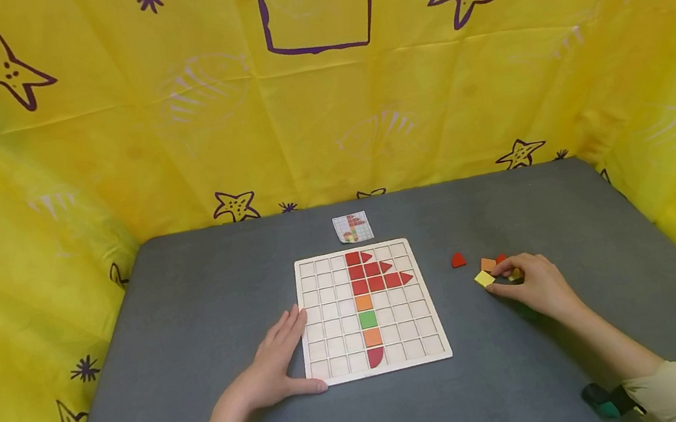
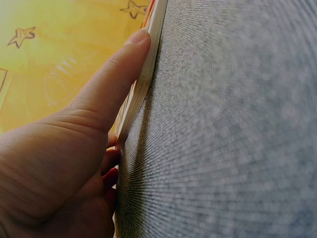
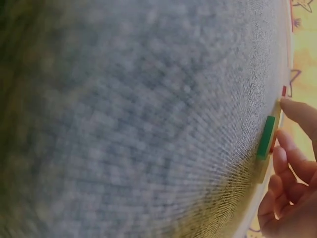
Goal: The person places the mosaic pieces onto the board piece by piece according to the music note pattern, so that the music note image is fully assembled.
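A pale wooden grid board (image 1: 338, 347) lies on the table, holding red, orange and green pieces. My left hand (image 1: 273, 366) steadies its near left corner, fingers along the left side and thumb (image 2: 116, 74) straight against the near edge. To the board's right, my right hand (image 1: 537, 285) pinches a yellow square tile (image 1: 484, 279) between thumb and forefinger. Close by are an orange tile (image 1: 488, 264) and a red piece (image 1: 501, 258); other pieces are partly hidden under the fingers. A green piece (image 3: 266, 138) shows beside the fingertips in the right wrist view.
Behind the board lies a small printed card (image 1: 352, 228) showing a coloured grid pattern. A loose red piece (image 1: 458, 260) sits between the board and the right hand. Yellow patterned cloth (image 1: 295, 120) encloses the grey table (image 1: 221, 277) at the back and sides.
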A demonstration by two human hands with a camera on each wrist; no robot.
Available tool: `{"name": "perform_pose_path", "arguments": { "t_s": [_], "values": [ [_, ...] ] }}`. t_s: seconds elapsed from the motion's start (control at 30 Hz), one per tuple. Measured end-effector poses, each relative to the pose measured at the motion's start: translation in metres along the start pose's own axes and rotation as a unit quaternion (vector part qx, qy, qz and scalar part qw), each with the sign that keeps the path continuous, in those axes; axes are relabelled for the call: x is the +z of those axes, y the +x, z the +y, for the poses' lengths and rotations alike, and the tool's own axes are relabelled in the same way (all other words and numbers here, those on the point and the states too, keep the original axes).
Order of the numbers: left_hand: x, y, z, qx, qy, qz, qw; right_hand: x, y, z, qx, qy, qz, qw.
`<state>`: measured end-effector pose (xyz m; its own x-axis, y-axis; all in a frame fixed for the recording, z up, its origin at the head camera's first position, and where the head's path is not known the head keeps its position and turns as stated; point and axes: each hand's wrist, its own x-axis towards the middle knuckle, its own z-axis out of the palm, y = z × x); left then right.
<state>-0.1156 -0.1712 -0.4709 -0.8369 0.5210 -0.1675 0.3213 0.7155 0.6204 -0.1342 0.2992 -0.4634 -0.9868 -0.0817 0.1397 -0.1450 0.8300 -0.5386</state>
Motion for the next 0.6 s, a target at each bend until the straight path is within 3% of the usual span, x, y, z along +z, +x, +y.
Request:
{"name": "perform_pose_path", "arguments": {
  "t_s": [0.43, 0.6],
  "values": [
    [0.001, -0.001, 0.0, -0.003, 0.0, 0.001, 1.0, 0.004, 0.0, -0.005, 0.007, -0.007, 0.0, 0.9999],
    [0.001, -0.002, 0.0, -0.008, 0.0, -0.001, 1.0, 0.01, 0.001, -0.017, 0.007, 0.015, -0.005, 0.9999]
  ]
}}
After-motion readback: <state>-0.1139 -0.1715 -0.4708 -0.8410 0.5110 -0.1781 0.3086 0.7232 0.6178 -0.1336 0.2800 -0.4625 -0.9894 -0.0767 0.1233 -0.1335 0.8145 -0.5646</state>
